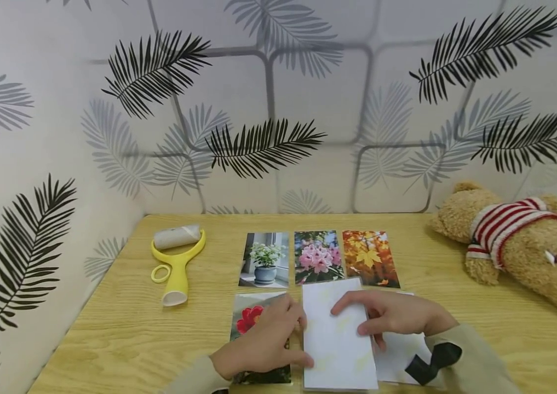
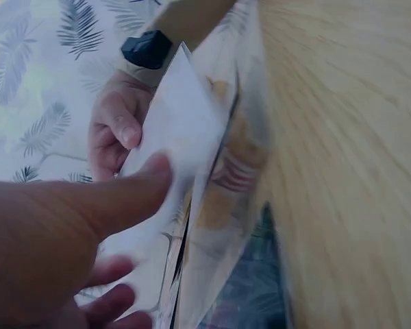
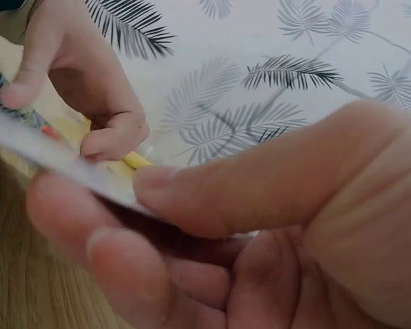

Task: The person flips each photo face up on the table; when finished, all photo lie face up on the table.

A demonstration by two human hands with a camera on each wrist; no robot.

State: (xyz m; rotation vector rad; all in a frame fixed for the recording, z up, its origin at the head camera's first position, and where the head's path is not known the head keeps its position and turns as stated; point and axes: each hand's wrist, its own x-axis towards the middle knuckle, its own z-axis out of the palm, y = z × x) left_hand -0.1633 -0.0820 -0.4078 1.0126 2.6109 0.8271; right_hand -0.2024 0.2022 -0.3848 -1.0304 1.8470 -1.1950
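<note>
A laminated photo card (image 1: 337,350), white back up, is tilted off the table in the middle. My right hand (image 1: 396,313) pinches its right side, the thumb on one face and the fingers (image 3: 130,274) behind it. At its left edge is my left hand (image 1: 265,339), with thumb and fingers spread over the white face in the left wrist view. Beneath that hand lies a red-flower photo card (image 1: 250,317), partly covered. Another white-backed card (image 1: 398,364) lies under my right hand, partly hidden.
Behind the hands, a potted-plant card (image 1: 265,260), a pink-flower card (image 1: 319,257) and an autumn-leaf card (image 1: 369,257) form a row. A yellow-handled lint roller (image 1: 177,268) lies at left. On the right is a teddy bear (image 1: 515,246) in a striped top. A patterned wall stands behind.
</note>
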